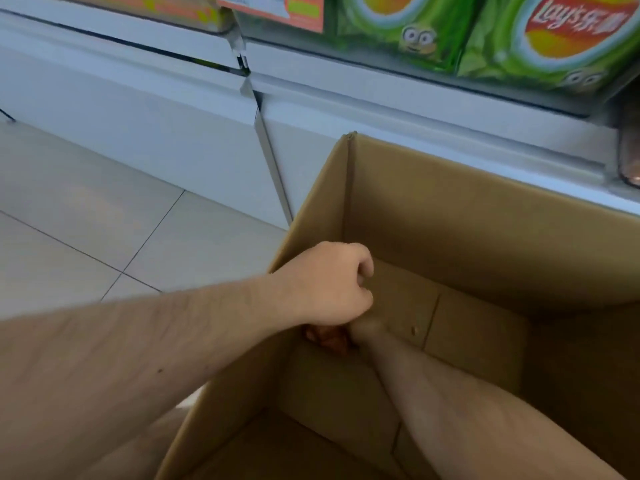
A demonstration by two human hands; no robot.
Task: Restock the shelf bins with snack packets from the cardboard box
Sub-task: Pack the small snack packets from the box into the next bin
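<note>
1. The white shelf base [156, 109] runs across the top, standing on the pale tiled floor [86, 220].
2. The open cardboard box [450, 220] sits on the floor just in front of that base, its bottom mostly bare.
3. Green Lay's packets [554, 39] stand on the shelf above the box.
4. The left hand [329, 282] — fingers curled — grips the box's left wall at the rim.
5. The right hand [367, 329] reaches deep inside, mostly hidden under the left; its grip cannot be told.
6. A reddish snack packet [329, 337] — barely visible — lies beside it in the box's left corner.
</note>
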